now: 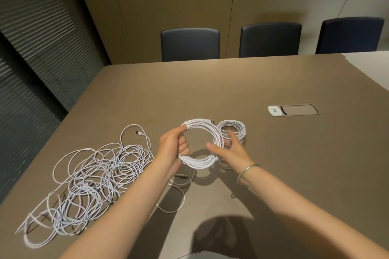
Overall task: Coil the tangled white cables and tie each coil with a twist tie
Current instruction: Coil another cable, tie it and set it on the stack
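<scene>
Nearest the camera, two bare forearms are seen entering from the bottom edge of the frame and meeting at its centre. The left hand (pixel 172 149) is closed around the left side of a large white cable coil (pixel 202 143), its fingers (pixel 183 147) curled through the ring and clamped on the bundled turns. The right hand (pixel 231 149) is held at the coil's right side with its fingers (pixel 212 147) spread and nearly straight; the thumb is laid inside the ring, while the other fingers reach behind the coil. Whether the turns are actually pinched there cannot be told. A metal bracelet (pixel 246 171) is worn on the right wrist.

The coil is held up above the desk (pixel 294 164), at the centre of the frame, and its shadow is cast on the surface below. A loose end of cable with a plug (pixel 181 176) is seen lying under the left wrist. Just right of the held coil, partly hidden by the right hand, a smaller finished coil (pixel 231 130) lies flat on the desk.

In the lower left of the frame a tangled heap of white cables (pixel 90 183) is spread over the desk. A socket panel (pixel 293 110) is set into the desk at the right. Three dark chairs (pixel 190 44) are lined up along the far edge.
</scene>
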Demonstrator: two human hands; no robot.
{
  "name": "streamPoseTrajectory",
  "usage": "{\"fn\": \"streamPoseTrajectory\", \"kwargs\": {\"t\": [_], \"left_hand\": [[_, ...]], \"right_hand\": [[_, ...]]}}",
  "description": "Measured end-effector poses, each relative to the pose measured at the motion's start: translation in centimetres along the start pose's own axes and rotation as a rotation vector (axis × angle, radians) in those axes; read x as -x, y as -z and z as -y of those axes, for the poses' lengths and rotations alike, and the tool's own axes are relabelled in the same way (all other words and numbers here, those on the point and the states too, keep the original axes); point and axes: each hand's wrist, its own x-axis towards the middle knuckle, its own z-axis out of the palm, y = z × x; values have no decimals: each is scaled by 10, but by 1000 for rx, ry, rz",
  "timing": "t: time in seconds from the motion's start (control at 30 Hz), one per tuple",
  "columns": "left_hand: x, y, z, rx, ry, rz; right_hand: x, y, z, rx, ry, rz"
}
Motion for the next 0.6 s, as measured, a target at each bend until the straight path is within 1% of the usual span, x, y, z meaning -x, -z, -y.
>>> {"fn": "streamPoseTrajectory", "kwargs": {"t": [0.07,0.13,0.17,0.23,0.33,0.4,0.5,0.53,0.6], "left_hand": [[-3,3,0,101,47,13],[-4,4,3,153,86,21],[-3,5,5,166,102,23],[0,7,9,145,124,13],[5,15,8,-30,118,-18],[4,21,2,-148,102,-25],[-4,24,-9,-265,89,-52],[-6,23,-12,-334,53,-58],[-10,18,-16,-545,-85,-56]], "right_hand": [[3,-2,-5,-262,-202,139],[4,-3,-3,-485,-267,193],[4,-3,-1,-527,-253,191],[1,-2,3,-430,-158,169],[-6,10,9,-150,-30,171],[-7,22,16,0,17,231],[-6,31,26,219,58,309],[-6,32,27,261,60,331],[-8,33,29,295,45,377]]}}
